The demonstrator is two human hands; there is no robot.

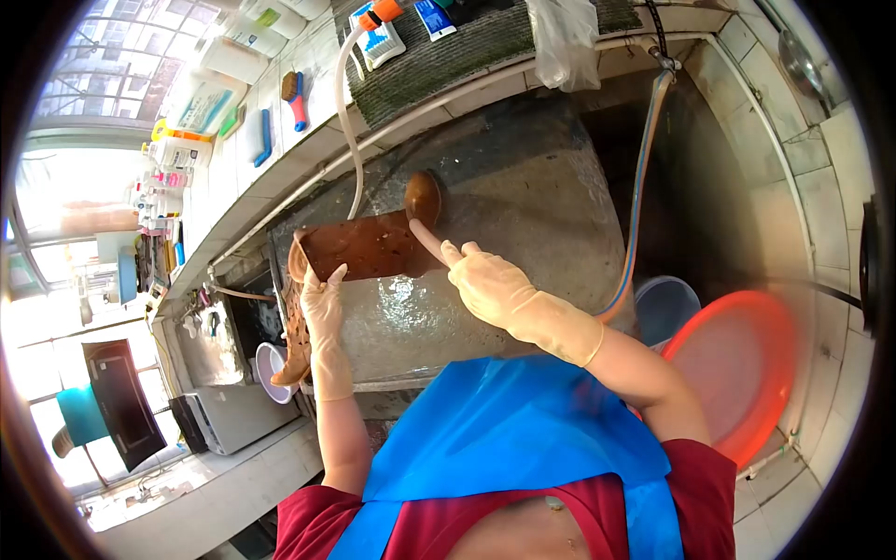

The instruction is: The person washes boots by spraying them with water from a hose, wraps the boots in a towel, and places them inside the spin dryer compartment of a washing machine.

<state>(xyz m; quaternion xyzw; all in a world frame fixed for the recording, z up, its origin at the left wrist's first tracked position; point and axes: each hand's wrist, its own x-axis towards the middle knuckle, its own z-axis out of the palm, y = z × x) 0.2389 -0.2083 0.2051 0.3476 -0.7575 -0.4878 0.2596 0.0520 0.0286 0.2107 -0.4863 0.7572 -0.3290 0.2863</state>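
Note:
A brown boot point(359, 247) lies on its side across the wet grey slab point(504, 215), its toe pointing away from me. My left hand point(325, 308), in a cream rubber glove, grips the boot by its open top, thumb on the near side. My right hand point(490, 285), gloved alike, is closed around a pale, stick-like handle point(427, 241). The handle's far end meets the boot near the ankle; what it ends in is hidden. A second brown, speckled boot point(296, 341) is at the slab's left edge, beside my left wrist.
A white hose point(347, 103) with an orange fitting runs down behind the boot. Brushes point(295, 101) and bottles point(201, 101) line the left ledge. To the right are a striped hose point(641, 173), a grey-blue bucket point(666, 308) and an orange-red basin point(789, 341). A white bucket point(273, 373) stands left.

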